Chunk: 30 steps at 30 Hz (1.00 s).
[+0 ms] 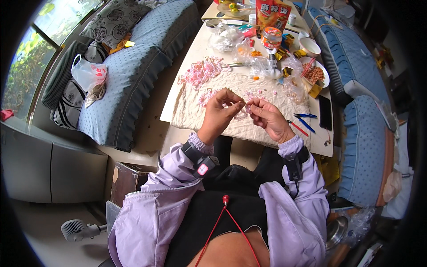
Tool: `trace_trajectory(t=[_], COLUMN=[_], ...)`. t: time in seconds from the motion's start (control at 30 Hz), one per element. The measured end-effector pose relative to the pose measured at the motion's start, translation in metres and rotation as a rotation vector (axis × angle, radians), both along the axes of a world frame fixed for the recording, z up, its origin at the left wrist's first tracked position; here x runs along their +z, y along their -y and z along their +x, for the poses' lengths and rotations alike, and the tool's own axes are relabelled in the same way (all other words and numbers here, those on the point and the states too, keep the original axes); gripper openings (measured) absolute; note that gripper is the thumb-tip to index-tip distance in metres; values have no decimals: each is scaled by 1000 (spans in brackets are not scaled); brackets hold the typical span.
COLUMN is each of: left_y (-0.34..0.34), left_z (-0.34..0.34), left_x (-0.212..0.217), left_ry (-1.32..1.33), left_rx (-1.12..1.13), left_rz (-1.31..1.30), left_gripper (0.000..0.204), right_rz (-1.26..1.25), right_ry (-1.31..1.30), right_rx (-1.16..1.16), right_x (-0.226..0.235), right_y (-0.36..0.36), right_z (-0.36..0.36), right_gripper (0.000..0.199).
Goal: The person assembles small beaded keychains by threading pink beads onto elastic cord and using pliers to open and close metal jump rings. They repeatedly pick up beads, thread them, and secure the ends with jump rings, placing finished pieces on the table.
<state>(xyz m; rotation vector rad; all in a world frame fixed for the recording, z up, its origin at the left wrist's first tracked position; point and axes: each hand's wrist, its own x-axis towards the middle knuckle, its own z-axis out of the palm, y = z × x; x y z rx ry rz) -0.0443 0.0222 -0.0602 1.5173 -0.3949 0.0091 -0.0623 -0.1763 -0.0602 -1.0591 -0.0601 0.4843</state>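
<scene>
Along the left side: one long sofa (138, 62), blue dotted cover, ruffled skirt. At centre: one pale table (168, 109), running away from the wearer. Across its near end: one cream cloth (195, 120), wrinkled. At the far part of the table: one red food package (272, 17), upright. On the table's right side: one white plate (327, 76), holding brown nuts (315, 74). On the cloth's far left part: one pile of pink beads (202, 72), loose-heaped. Over the cloth: left hand (217, 115) and right hand (270, 119), fingertips of each drawn together in a pinch, the two pinches nearly meeting, both closed on a small item (244, 104), its kind too small to tell. Right of the cloth: one black phone (325, 113). Near the right hand: blue-handled pliers (306, 121); beside them, one red-handled tool (299, 128). Just below the fingertips: one short run of pink beads (241, 115); whether hanging or lying, cannot tell.
</scene>
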Motion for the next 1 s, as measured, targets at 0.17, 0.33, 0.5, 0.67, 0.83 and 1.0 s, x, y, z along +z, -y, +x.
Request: trace_trajectory(t=[0.17,0.33,0.5,0.67,0.83,1.0], left_y=[5,4,3,1,-1,-3], left_z=[-2,0,9,15,21,27], left_x=[5,14,14,15,20,24], left_ry=[-59,-115,-122,-121,-161,-144], left_rx=[0,-73,-78,-93,-90,-123], left_rz=[-95,-100,-55,-51,-3,-50], left_gripper=[10,10,10,12,11,10], right_rz=[-62,-142,-216,-264,-305,-312], right_ry=[39,137,235,284,326,383], right_rx=[-41,-65,-89,-128,-150,-185], right_x=[-5,-6,0,5,8,10], right_y=[0,1,1,0,0,-1], right_z=[4,9,11,10,10,11], right_gripper=[17,16,16,17,16,16])
